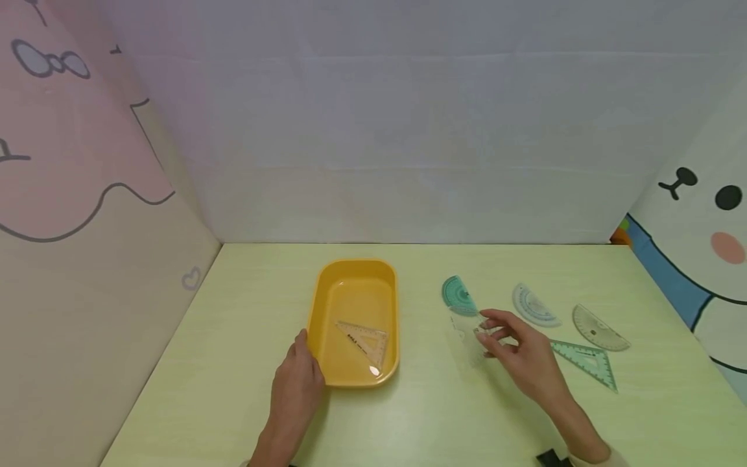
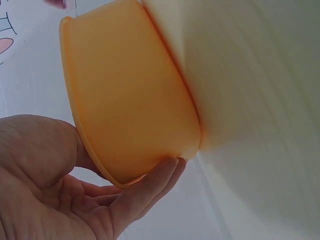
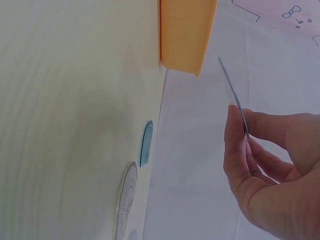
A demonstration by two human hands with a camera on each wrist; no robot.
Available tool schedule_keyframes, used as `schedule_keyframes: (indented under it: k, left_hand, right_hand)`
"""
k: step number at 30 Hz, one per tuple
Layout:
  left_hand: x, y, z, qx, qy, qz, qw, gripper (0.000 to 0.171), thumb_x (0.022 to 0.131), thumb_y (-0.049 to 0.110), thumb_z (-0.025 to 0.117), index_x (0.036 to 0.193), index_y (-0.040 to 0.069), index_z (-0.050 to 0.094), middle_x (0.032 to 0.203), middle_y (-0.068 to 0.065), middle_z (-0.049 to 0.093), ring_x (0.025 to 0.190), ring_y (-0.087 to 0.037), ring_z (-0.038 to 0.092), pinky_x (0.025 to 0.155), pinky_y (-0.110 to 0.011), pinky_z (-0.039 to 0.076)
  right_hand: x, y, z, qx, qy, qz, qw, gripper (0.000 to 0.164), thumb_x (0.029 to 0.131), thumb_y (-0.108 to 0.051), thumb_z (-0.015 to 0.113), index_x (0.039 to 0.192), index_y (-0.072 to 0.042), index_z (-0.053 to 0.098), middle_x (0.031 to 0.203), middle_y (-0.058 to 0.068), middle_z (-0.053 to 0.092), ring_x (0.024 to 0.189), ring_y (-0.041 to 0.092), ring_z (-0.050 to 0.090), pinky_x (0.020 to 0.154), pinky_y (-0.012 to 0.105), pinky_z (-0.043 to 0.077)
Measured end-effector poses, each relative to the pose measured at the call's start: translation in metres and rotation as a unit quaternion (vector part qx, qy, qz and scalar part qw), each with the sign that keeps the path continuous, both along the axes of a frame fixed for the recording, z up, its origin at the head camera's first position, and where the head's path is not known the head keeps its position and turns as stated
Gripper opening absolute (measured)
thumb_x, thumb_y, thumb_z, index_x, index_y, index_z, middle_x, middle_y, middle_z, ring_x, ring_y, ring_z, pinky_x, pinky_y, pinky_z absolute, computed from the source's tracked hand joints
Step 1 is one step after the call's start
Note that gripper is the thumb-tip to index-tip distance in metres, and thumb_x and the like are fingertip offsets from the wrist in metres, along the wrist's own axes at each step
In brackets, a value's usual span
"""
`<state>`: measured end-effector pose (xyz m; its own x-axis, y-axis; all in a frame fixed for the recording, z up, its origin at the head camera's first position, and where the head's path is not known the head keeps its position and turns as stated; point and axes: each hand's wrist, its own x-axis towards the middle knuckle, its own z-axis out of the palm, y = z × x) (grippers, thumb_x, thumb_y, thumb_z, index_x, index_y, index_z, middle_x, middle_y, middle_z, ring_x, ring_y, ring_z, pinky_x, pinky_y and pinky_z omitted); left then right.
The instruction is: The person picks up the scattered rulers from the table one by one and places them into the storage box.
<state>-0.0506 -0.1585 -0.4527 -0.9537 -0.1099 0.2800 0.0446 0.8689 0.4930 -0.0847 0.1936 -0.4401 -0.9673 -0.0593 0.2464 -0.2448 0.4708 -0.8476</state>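
Observation:
A yellow plastic tray (image 1: 357,272) stands on the table, with a clear set square (image 1: 373,338) lying inside it. My left hand (image 1: 296,383) grips the tray's near left corner; in the left wrist view the thumb lies at the rim and the fingers support the outer wall (image 2: 130,85). To the right of the tray, my right hand (image 1: 522,353) pinches a thin, clear plastic measuring tool (image 1: 462,329) between thumb and fingers. It appears almost edge-on in the right wrist view (image 3: 231,87), raised off the table.
A teal protractor (image 1: 458,296) lies beyond my right hand. Farther right are a clear protractor (image 1: 533,306), a greyish protractor (image 1: 598,329) and a green set square (image 1: 592,366), partly behind the hand. White cloth (image 1: 408,143) rises at the table's back edge, with printed panels on both sides.

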Motion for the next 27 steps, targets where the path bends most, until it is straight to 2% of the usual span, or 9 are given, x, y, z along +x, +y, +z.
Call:
schedule_keyframes:
  k: [13, 27]
  left_hand:
    - [0.001, -0.001, -0.002, -0.002, -0.002, -0.001, 1.0, 0.039, 0.097, -0.009, 0.052, 0.134, -0.018, 0.045, 0.108, -0.035, 0.064, 0.084, -0.047, 0.07, 0.065, -0.05, 0.058]
    - [0.0, -0.001, -0.001, -0.001, -0.002, -0.002, 1.0, 0.039, 0.097, -0.009, 0.052, 0.134, -0.018, 0.045, 0.108, -0.036, 0.063, 0.082, -0.046, 0.07, 0.063, -0.05, 0.058]
  right_hand:
    - [-0.002, -0.01, 0.002, -0.04, 0.007, 0.016, 0.999, 0.032, 0.094, -0.004, 0.074, 0.125, -0.003, 0.068, 0.106, 0.012, 0.069, 0.084, 0.007, 0.067, 0.065, 0.03, 0.061]
    - [-0.014, -0.028, 0.002, -0.058, -0.037, 0.024, 0.997, 0.034, 0.094, -0.008, 0.074, 0.127, -0.002, 0.067, 0.107, 0.013, 0.069, 0.084, 0.01, 0.069, 0.068, 0.03, 0.061]
